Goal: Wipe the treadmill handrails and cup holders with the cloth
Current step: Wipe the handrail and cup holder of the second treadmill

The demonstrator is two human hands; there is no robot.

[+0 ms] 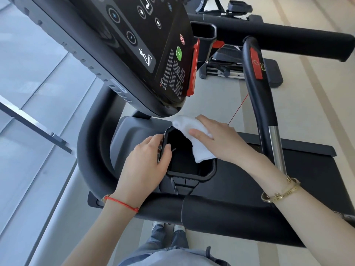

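Observation:
A black angular cup holder (192,176) sits below the treadmill console, in the middle of the view. My right hand (219,138) presses a white cloth (194,139) onto the holder's right rim with fingers stretched out flat. The cloth drapes over that rim and partly into the cavity. My left hand (148,162) grips the holder's left rim, with fingers curled round its edge. A curved black handrail (87,150) runs round the left side. Another black handrail (259,96) with a red pad and a chrome section rises at the right.
The black console (142,41) with buttons and red trim overhangs the cup holder from above. A second cup holder (203,33) lies beyond it. The treadmill belt (240,189) stretches below my arms. Another exercise machine (230,68) stands on the pale floor behind.

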